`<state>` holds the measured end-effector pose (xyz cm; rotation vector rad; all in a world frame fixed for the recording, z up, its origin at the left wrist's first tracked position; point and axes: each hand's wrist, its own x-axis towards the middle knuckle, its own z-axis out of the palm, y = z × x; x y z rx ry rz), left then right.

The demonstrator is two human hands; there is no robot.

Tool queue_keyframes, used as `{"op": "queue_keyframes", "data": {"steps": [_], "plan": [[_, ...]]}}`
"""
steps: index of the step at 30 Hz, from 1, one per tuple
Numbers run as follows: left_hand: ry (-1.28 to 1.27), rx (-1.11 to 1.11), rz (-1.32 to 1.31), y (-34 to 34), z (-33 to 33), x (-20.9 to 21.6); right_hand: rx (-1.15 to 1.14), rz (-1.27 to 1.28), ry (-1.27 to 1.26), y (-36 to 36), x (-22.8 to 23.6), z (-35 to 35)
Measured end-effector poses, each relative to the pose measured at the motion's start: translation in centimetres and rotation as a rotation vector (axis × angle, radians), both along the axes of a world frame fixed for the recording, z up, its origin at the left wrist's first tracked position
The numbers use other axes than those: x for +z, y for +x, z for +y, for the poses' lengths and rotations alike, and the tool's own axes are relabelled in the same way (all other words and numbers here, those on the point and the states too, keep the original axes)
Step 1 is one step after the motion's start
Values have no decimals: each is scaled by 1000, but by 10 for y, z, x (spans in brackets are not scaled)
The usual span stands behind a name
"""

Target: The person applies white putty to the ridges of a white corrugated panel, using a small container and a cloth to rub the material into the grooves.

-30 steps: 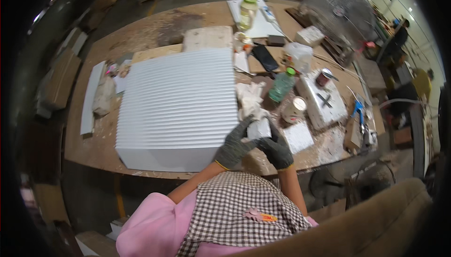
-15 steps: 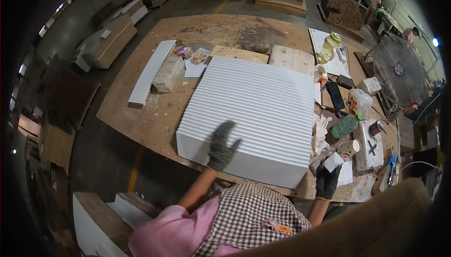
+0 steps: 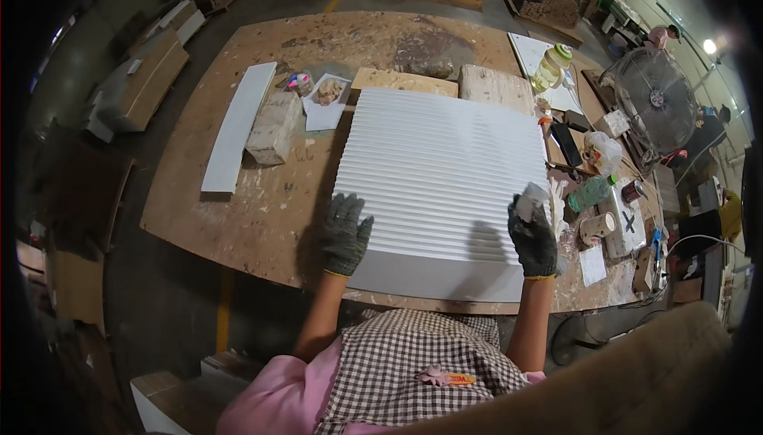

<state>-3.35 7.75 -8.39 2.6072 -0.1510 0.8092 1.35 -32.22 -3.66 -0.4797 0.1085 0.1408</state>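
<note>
Clamping a small pale block [image 3: 533, 193] in the grey-gloved right hand [image 3: 534, 243] over the right edge of a white ridged panel [image 3: 437, 173] on the brown wooden table [image 3: 191, 149], holding the grey-gloved left hand [image 3: 346, 232] with fingers apart at the opposite edge, near a green-capped clear bottle [image 3: 590, 193] and white paper cup [image 3: 594, 230] of indiscernible contents.

Head-worn fisheye view, from above, facing down and forward across the worktable [image 3: 254, 216], close over the ribbed white panel [image 3: 441, 169]

There are two gloved hands [image 3: 346, 235] [image 3: 533, 236], two bottles [image 3: 551, 68] [image 3: 591, 193], one cup [image 3: 597, 228].
</note>
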Motion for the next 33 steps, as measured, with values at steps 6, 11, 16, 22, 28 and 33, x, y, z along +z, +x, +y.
{"op": "queue_keyframes", "data": {"steps": [6,11,16,22,28,33], "plan": [[-13,9,-38,2,4,-10,-7,-383,-1254,76,40,98],[-5,-24,-4,6,3,-3,-202,-790,-2082,172,17,135],[-4,-23,77,8,0,4,-306,-477,-2118,223,-22,132],[3,-1,75,10,-2,14,-358,-216,-2223,245,-23,105],[16,-12,90,12,-4,12,-400,116,-2261,276,-30,100],[8,-26,116,12,-4,14,-347,-46,-2294,297,-30,111]]}}
